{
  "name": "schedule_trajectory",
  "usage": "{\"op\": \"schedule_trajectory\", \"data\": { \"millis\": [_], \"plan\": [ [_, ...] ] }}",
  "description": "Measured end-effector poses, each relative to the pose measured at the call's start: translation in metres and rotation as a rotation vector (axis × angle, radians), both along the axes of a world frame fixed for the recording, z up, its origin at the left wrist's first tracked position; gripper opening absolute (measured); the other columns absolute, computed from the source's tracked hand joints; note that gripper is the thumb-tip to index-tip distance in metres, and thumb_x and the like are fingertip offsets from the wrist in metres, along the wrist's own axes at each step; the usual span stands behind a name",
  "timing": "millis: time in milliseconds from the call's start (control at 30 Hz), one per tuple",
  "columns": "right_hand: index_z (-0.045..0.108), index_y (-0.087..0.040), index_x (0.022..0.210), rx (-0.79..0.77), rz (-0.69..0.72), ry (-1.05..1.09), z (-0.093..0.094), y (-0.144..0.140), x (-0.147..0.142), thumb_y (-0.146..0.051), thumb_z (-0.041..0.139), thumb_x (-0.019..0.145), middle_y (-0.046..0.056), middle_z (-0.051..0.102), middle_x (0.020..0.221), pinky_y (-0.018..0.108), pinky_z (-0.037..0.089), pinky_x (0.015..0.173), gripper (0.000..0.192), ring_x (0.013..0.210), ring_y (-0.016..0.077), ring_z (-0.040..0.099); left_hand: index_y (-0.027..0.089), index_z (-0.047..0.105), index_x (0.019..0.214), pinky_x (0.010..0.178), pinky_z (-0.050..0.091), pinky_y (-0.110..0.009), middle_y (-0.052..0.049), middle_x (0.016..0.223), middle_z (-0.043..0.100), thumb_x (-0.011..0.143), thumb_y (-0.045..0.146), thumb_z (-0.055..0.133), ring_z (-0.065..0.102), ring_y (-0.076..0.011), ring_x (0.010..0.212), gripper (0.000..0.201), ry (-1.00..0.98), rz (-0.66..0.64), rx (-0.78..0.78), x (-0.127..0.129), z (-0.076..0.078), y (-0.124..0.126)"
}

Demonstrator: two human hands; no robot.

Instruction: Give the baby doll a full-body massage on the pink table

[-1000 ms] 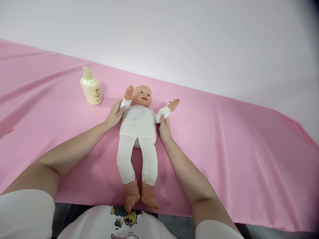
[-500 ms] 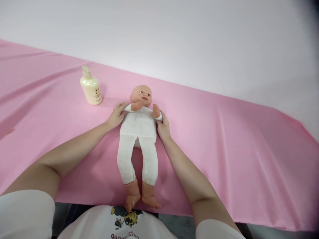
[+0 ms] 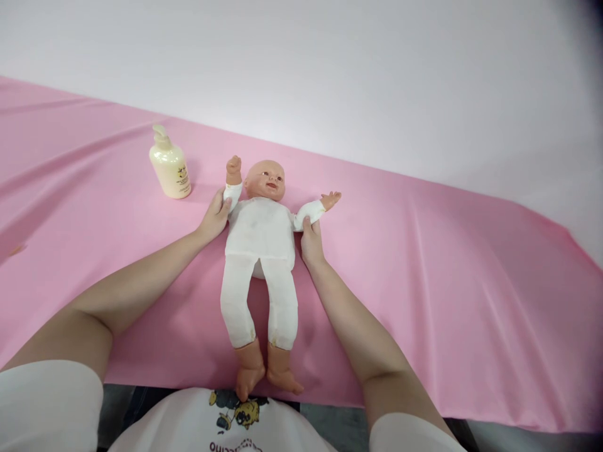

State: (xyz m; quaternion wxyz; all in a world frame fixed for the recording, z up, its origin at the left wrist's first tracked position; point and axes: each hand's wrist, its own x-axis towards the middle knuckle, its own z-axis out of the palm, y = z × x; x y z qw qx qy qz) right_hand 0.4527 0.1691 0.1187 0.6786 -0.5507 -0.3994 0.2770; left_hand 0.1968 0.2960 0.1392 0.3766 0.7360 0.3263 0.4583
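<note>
A baby doll (image 3: 260, 232) lies on its back with its head away from me and its feet toward my body. It has a white cloth body and bare plastic head, hands and feet. My left hand (image 3: 215, 216) is closed round the doll's arm on the left, which points up beside its head. On the other side, my right hand (image 3: 311, 242) grips the other arm, stretched out to the right, thumb on top of the white sleeve. Fingers beneath both arms are partly hidden.
A cream pump bottle (image 3: 172, 171) stands upright to the left of the doll's head. Pink cloth (image 3: 367, 263) with soft folds covers the table, its front edge close to my body. Behind it rises a plain white wall (image 3: 330, 75).
The doll's arms have swung from folded over its chest to spread outward, one up and left, the other right. Both my hands moved with them; the doll's body stayed nearly in place.
</note>
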Motion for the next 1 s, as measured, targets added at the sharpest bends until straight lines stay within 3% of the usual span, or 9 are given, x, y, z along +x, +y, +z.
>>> {"op": "schedule_trajectory", "data": {
  "millis": [200, 367, 500, 667, 833, 1000],
  "plan": [
    [0.061, -0.028, 0.128, -0.037, 0.034, -0.235, 0.005, -0.001, 0.000, -0.025, 0.053, 0.085, 0.004, 0.065, 0.137, 0.051, 0.039, 0.121, 0.043, 0.130, 0.0238, 0.057, 0.021, 0.053, 0.141, 0.117, 0.038, -0.051, -0.013, 0.135, 0.061, 0.102, 0.036, 0.038, 0.054, -0.0274, 0.128, 0.044, 0.214, -0.010, 0.229, 0.000, 0.004, -0.005],
    [0.064, -0.029, 0.127, -0.037, 0.029, -0.320, 0.006, -0.003, 0.002, -0.018, 0.049, 0.079, 0.003, 0.064, 0.139, 0.052, 0.037, 0.123, 0.052, 0.133, 0.0240, 0.055, 0.020, 0.058, 0.138, 0.115, 0.040, -0.051, -0.013, 0.133, 0.061, 0.097, 0.020, 0.037, 0.055, -0.0269, 0.127, 0.046, 0.290, -0.034, 0.297, 0.000, 0.005, -0.008],
    [0.060, -0.030, 0.132, -0.049, 0.064, -0.278, 0.013, -0.005, -0.003, -0.021, 0.050, 0.082, 0.002, 0.061, 0.145, 0.053, 0.033, 0.125, 0.051, 0.138, 0.0238, 0.052, 0.019, 0.056, 0.139, 0.116, 0.039, -0.052, -0.013, 0.133, 0.062, 0.097, 0.023, 0.041, 0.055, -0.0279, 0.127, 0.045, 0.262, -0.028, 0.249, -0.001, 0.003, -0.005],
    [0.056, -0.027, 0.130, -0.069, 0.060, -0.122, 0.021, -0.007, -0.009, -0.028, 0.056, 0.086, 0.005, 0.062, 0.141, 0.051, 0.043, 0.118, 0.044, 0.131, 0.0240, 0.057, 0.021, 0.051, 0.142, 0.117, 0.039, -0.049, -0.012, 0.140, 0.060, 0.101, 0.039, 0.044, 0.054, -0.0274, 0.131, 0.045, 0.083, -0.034, 0.124, 0.000, -0.001, 0.001],
    [0.056, -0.025, 0.120, -0.053, -0.029, -0.020, 0.012, -0.004, -0.006, -0.034, 0.058, 0.088, 0.006, 0.066, 0.125, 0.051, 0.045, 0.115, 0.034, 0.119, 0.0239, 0.062, 0.021, 0.052, 0.135, 0.107, 0.048, -0.044, -0.012, 0.128, 0.064, 0.100, 0.057, 0.045, 0.060, -0.0265, 0.121, 0.051, -0.124, -0.010, -0.069, 0.003, -0.012, 0.009],
    [0.053, -0.028, 0.131, -0.010, -0.008, 0.012, 0.001, 0.000, -0.001, -0.047, 0.055, 0.093, 0.005, 0.063, 0.136, 0.050, 0.043, 0.118, 0.043, 0.129, 0.0220, 0.059, 0.020, 0.053, 0.131, 0.101, 0.052, -0.043, -0.012, 0.121, 0.065, 0.099, 0.061, 0.046, 0.063, -0.0265, 0.115, 0.052, -0.171, 0.019, -0.146, 0.003, -0.016, 0.012]
  ]
}}
